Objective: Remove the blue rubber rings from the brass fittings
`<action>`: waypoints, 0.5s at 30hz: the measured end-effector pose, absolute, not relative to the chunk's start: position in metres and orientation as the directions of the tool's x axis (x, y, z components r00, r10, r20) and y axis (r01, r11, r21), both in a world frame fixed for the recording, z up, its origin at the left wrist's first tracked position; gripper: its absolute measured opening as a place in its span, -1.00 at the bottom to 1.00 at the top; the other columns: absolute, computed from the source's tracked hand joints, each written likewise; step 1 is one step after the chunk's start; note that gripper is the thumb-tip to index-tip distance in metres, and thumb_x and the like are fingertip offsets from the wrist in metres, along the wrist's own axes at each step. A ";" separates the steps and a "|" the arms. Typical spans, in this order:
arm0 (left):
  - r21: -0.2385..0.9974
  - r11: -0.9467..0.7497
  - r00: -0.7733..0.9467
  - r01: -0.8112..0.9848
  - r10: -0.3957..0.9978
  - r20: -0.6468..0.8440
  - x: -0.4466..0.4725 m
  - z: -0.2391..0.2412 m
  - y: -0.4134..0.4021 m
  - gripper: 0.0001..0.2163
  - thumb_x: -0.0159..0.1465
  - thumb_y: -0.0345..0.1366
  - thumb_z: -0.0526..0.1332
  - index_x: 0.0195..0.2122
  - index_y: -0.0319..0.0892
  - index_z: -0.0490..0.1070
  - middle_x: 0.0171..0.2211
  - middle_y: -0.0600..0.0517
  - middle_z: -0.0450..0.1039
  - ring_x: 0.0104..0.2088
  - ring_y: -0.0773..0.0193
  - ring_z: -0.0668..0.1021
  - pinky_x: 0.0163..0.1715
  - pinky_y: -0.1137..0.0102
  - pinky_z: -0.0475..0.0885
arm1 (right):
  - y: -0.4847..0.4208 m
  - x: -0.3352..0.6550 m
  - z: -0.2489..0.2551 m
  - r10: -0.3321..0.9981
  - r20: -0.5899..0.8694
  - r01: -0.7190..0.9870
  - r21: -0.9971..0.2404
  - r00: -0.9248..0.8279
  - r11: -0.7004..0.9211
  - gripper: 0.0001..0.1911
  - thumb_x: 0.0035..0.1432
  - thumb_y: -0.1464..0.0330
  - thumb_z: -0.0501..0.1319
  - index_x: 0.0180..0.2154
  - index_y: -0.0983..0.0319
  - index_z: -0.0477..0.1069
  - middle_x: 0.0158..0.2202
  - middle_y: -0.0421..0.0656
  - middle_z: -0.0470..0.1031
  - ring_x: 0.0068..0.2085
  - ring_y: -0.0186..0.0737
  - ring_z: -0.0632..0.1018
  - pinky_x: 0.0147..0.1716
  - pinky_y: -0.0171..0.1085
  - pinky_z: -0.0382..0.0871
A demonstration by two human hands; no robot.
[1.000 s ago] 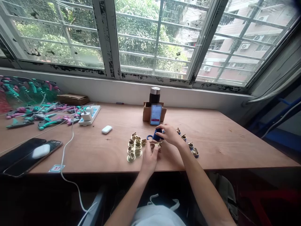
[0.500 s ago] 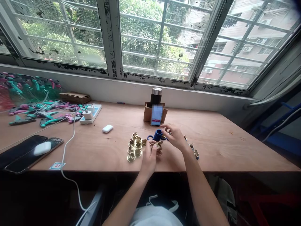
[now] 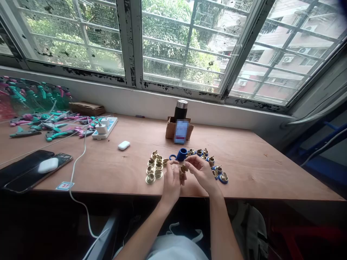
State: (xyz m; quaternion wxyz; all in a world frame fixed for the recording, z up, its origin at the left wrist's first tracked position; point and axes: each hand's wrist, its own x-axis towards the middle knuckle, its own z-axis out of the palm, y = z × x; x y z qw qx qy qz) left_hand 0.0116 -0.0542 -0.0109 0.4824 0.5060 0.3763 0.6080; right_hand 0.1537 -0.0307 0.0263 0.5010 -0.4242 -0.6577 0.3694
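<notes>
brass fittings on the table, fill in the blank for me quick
Between the left hand and the right hand sits a small ____ fitting.
The ribbed stack just beyond the hands is ____.
The loose fittings lie to the ____ of the left hand.
The phone stands propped against a ____ box.

brass, blue, left, cardboard
</notes>
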 end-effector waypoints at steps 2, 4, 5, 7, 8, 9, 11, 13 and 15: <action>0.943 -0.251 -0.060 -0.219 0.968 0.244 0.011 -0.012 -0.053 -0.75 0.53 -0.01 -0.04 -0.04 -0.08 0.18 -0.50 0.17 0.39 -0.57 0.38 0.40 -0.54 0.50 0.32 | -0.034 0.153 0.026 0.929 0.320 0.147 -0.926 -0.187 0.348 -0.68 0.27 0.07 0.34 -0.12 0.16 0.50 -0.21 -0.10 0.59 -0.23 -0.14 0.61 -0.22 -0.19 0.56; 0.944 -0.238 -0.089 -0.227 0.971 0.223 0.011 -0.014 -0.051 -0.76 0.52 -0.01 -0.01 -0.05 -0.08 0.19 -0.49 0.17 0.39 -0.57 0.37 0.41 -0.53 0.49 0.33 | -0.037 0.152 0.024 0.926 0.298 0.138 -0.932 -0.230 0.334 -0.68 0.26 0.08 0.35 -0.13 0.16 0.50 -0.22 -0.11 0.60 -0.23 -0.13 0.62 -0.20 -0.17 0.57; 0.945 -0.233 -0.095 -0.228 0.972 0.217 0.011 -0.014 -0.051 -0.75 0.52 -0.01 0.01 -0.05 -0.07 0.19 -0.49 0.17 0.39 -0.56 0.36 0.42 -0.53 0.49 0.34 | -0.038 0.152 0.022 0.926 0.291 0.149 -0.932 -0.239 0.332 -0.69 0.27 0.08 0.35 -0.14 0.17 0.51 -0.23 -0.11 0.61 -0.24 -0.13 0.62 -0.19 -0.16 0.57; 0.947 -0.233 -0.094 -0.223 0.972 0.217 0.012 -0.014 -0.051 -0.74 0.51 0.01 0.02 -0.04 -0.07 0.18 -0.48 0.16 0.41 -0.55 0.35 0.43 -0.52 0.48 0.35 | -0.037 0.152 0.017 0.930 0.299 0.190 -0.921 -0.212 0.340 -0.70 0.28 0.07 0.33 -0.19 0.18 0.52 -0.27 -0.10 0.61 -0.27 -0.13 0.62 -0.22 -0.16 0.56; 0.947 -0.234 -0.095 -0.220 0.971 0.218 0.012 -0.013 -0.051 -0.73 0.50 0.02 0.03 -0.03 -0.07 0.17 -0.48 0.16 0.41 -0.56 0.35 0.42 -0.53 0.48 0.34 | -0.035 0.152 0.015 0.932 0.316 0.207 -0.914 -0.175 0.349 -0.69 0.29 0.07 0.32 -0.21 0.18 0.53 -0.29 -0.10 0.62 -0.29 -0.14 0.61 -0.25 -0.18 0.56; 0.946 -0.234 -0.101 -0.222 0.971 0.217 0.013 -0.012 -0.053 -0.72 0.50 0.04 0.03 -0.02 -0.07 0.16 -0.49 0.17 0.40 -0.58 0.35 0.41 -0.55 0.48 0.31 | -0.034 0.151 0.013 0.933 0.335 0.217 -0.908 -0.134 0.358 -0.69 0.29 0.07 0.32 -0.23 0.19 0.53 -0.30 -0.10 0.62 -0.30 -0.14 0.61 -0.28 -0.19 0.55; 0.939 -0.250 -0.131 -0.238 0.966 0.224 0.015 -0.012 -0.057 -0.72 0.51 0.04 0.02 0.00 -0.06 0.15 -0.56 0.22 0.31 -0.62 0.37 0.34 -0.58 0.50 0.26 | -0.030 0.147 0.011 0.928 0.367 0.211 -0.905 -0.056 0.371 -0.71 0.28 0.09 0.33 -0.24 0.19 0.54 -0.31 -0.09 0.63 -0.30 -0.14 0.62 -0.30 -0.19 0.54; 0.918 -0.310 -0.184 -0.247 0.945 0.269 0.016 -0.015 -0.063 -0.75 0.52 0.00 0.00 0.00 -0.05 0.16 -0.61 0.26 0.19 -0.63 0.37 0.29 -0.56 0.50 0.24 | -0.027 0.142 0.009 0.924 0.381 0.181 -0.908 -0.019 0.378 -0.74 0.29 0.12 0.32 -0.25 0.19 0.55 -0.30 -0.09 0.65 -0.28 -0.11 0.64 -0.25 -0.18 0.55; 0.890 -0.412 -0.238 -0.194 0.900 0.365 0.015 -0.024 -0.068 -0.79 0.53 -0.05 -0.01 -0.06 -0.06 0.23 -0.61 0.24 0.18 -0.61 0.35 0.29 -0.53 0.47 0.25 | -0.024 0.134 0.007 0.927 0.372 0.168 -0.912 -0.040 0.373 -0.77 0.30 0.15 0.32 -0.25 0.18 0.57 -0.29 -0.08 0.67 -0.25 -0.09 0.66 -0.21 -0.16 0.57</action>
